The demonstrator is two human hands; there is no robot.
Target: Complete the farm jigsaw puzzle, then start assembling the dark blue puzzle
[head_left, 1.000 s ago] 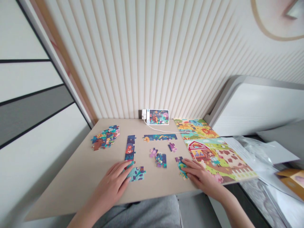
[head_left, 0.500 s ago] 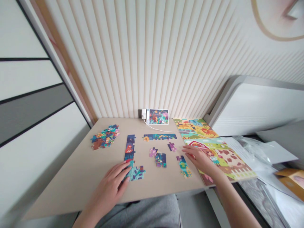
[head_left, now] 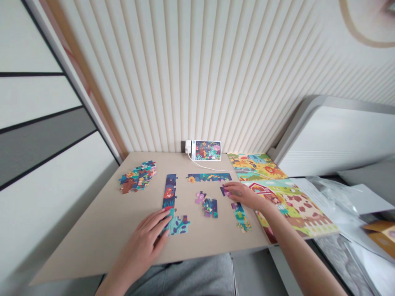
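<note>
My left hand [head_left: 150, 231] lies flat with its fingers apart over the lower end of an upright puzzle strip [head_left: 169, 193], which shows a red animal on dark blue. Turquoise joined pieces [head_left: 179, 225] extend right from the strip's foot. My right hand [head_left: 243, 195] reaches in from the right, its fingers closed on a small purple puzzle piece [head_left: 222, 191] and partly covering it. Just left of it lie a pink-purple piece [head_left: 200, 197] and a dark blue joined block [head_left: 210, 208]. A green and yellow joined section [head_left: 241, 218] sits below my right hand.
A horizontal joined strip [head_left: 210, 177] lies farther back. Loose pieces form a heap [head_left: 138, 176] at the left. A picture card [head_left: 207, 150] leans against the ribbed wall beside a white charger [head_left: 188, 146] with a cable [head_left: 212, 169]. Farm and animal picture boards [head_left: 296, 205] cover the right side.
My right hand has moved left from the edge of the farm board onto the purple puzzle piece. My left hand stays on the strip. The view has shifted slightly.
</note>
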